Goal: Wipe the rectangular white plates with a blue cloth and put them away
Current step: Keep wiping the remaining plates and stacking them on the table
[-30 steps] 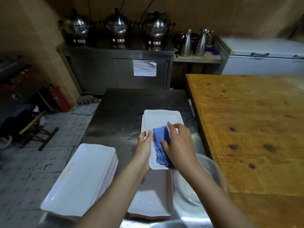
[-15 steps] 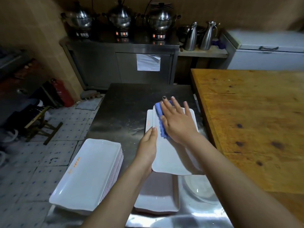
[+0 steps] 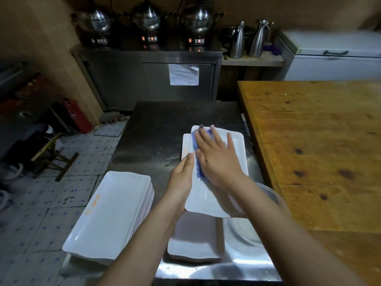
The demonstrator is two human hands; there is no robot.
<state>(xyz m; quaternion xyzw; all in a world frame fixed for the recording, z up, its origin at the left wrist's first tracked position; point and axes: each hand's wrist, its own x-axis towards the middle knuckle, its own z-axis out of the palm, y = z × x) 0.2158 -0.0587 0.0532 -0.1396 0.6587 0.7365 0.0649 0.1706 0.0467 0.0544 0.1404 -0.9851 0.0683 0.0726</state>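
A rectangular white plate [image 3: 238, 147] hovers over the steel table, its near end raised. My left hand [image 3: 183, 176] grips its left edge. My right hand [image 3: 216, 157] lies flat with fingers spread, pressing a blue cloth [image 3: 196, 159] onto the plate's upper half; most of the cloth is hidden under the palm. Another white plate [image 3: 185, 145] lies on the table under the far end. A stack of several white plates [image 3: 111, 213] stands at the near left, partly over the table's edge. A further stack [image 3: 193, 242] sits below the held plate, at the near edge.
A clear glass bowl [image 3: 272, 201] stands by my right forearm, next to the big wooden table [image 3: 319, 145] on the right. The steel table [image 3: 165, 129] has bare room at the far end. Pots and jugs stand on the back counter.
My right hand slid the cloth from the plate's near half up to its far half, fingers now spread flat. The left hand kept its hold on the left edge.
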